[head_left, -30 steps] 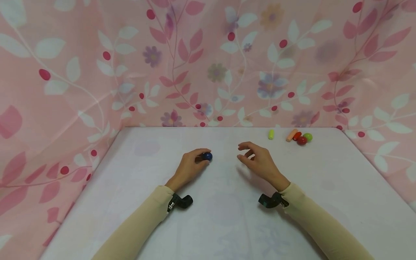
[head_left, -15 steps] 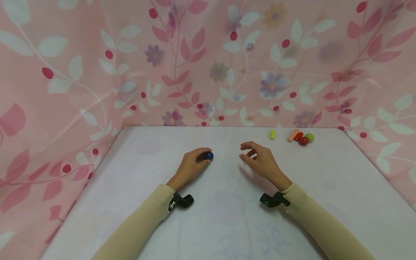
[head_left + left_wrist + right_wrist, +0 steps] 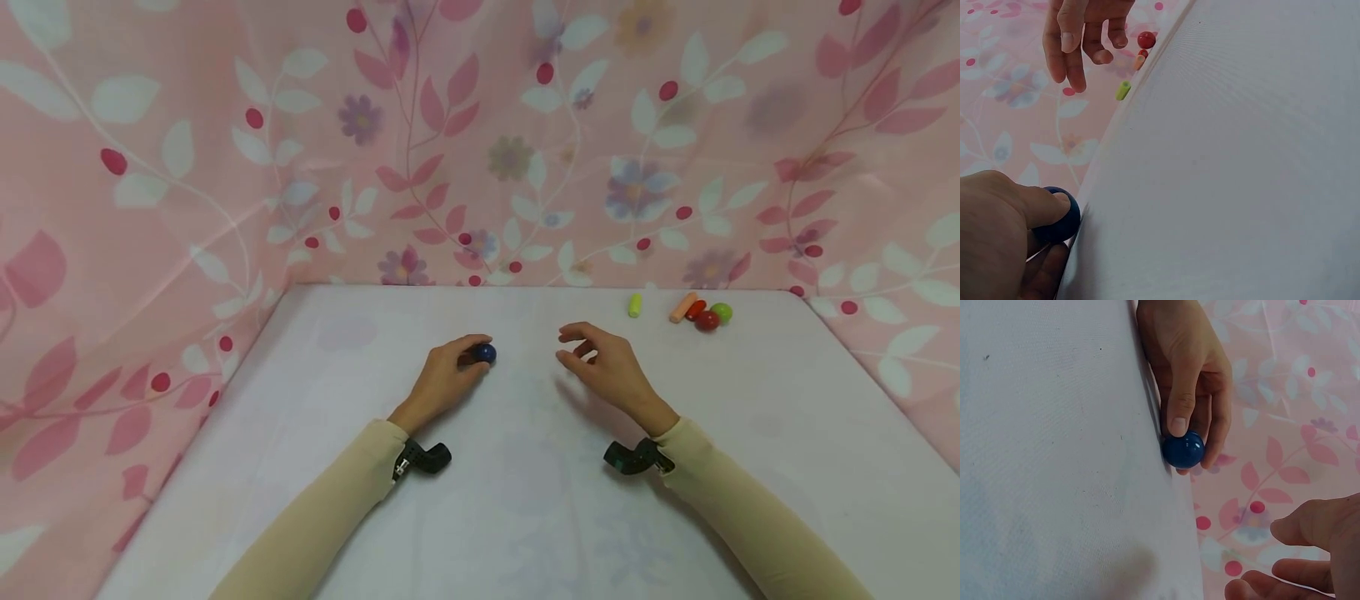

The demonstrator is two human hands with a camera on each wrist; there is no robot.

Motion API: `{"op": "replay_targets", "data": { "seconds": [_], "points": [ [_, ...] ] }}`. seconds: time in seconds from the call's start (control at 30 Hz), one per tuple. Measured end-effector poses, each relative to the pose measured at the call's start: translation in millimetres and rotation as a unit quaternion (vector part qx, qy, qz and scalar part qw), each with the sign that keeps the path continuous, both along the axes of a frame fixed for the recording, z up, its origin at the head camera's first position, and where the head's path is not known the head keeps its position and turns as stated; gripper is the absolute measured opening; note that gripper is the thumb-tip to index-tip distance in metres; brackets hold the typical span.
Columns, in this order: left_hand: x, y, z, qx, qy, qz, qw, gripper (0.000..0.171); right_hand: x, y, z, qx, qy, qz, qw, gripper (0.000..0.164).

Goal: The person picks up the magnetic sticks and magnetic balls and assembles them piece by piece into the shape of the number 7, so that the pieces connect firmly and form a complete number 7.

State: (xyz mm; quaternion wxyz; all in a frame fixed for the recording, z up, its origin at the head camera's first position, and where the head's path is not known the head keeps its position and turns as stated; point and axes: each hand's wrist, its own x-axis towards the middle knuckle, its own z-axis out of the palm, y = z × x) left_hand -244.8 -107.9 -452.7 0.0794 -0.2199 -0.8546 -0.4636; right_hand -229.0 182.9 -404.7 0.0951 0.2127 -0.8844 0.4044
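Observation:
My left hand [image 3: 447,372] pinches a shiny dark blue ball [image 3: 486,353] between thumb and fingers, low over the white table near its middle. In the right wrist view the thumb lies on top of the blue ball [image 3: 1184,450] and the fingers wrap behind it. The left wrist view shows the same ball [image 3: 1060,215] close to the tabletop. To the right of it, my right hand [image 3: 609,367] hovers with loosely bent fingers and nothing between them. Its fingertips point toward the ball, with a gap between the two hands.
At the back right of the white table [image 3: 517,517] lie a yellow-green cylinder [image 3: 635,305], an orange stick [image 3: 683,307], a red oval piece [image 3: 696,310], a dark red ball [image 3: 707,321] and a green ball [image 3: 722,312]. A pink floral curtain [image 3: 450,142] stands behind the table.
The whole head view has shifted slightly. Both hands keep their places on the table, the left still gripping the blue ball and the right still holding nothing.

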Motion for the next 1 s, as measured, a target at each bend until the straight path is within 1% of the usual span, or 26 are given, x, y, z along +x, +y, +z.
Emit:
{"op": "replay_targets", "data": {
  "seconds": [0.13,0.33,0.6,0.83,1.0],
  "points": [
    [1.0,-0.6,-2.9,0.001,-0.005,0.005,1.0000,0.044,0.5,-0.5,-1.8,0.001,-0.002,0.001,1.000,0.033],
    [2.1,-0.7,-5.3,0.010,0.000,0.001,1.0000,0.043,2.1,-0.2,-2.0,0.001,-0.004,0.001,1.000,0.033],
    [-0.2,0.1,-2.6,0.008,0.002,0.002,1.0000,0.043,1.0,0.7,3.0,0.001,0.003,-0.004,1.000,0.033],
    [-0.4,-0.2,-1.9,0.009,0.000,0.001,1.0000,0.043,-0.5,1.5,4.0,-0.002,0.009,-0.001,1.000,0.033],
    [-1.4,-0.1,-2.6,0.006,0.001,-0.003,1.0000,0.042,-2.3,5.0,3.8,0.000,0.022,-0.004,1.000,0.033]
  ]
}}
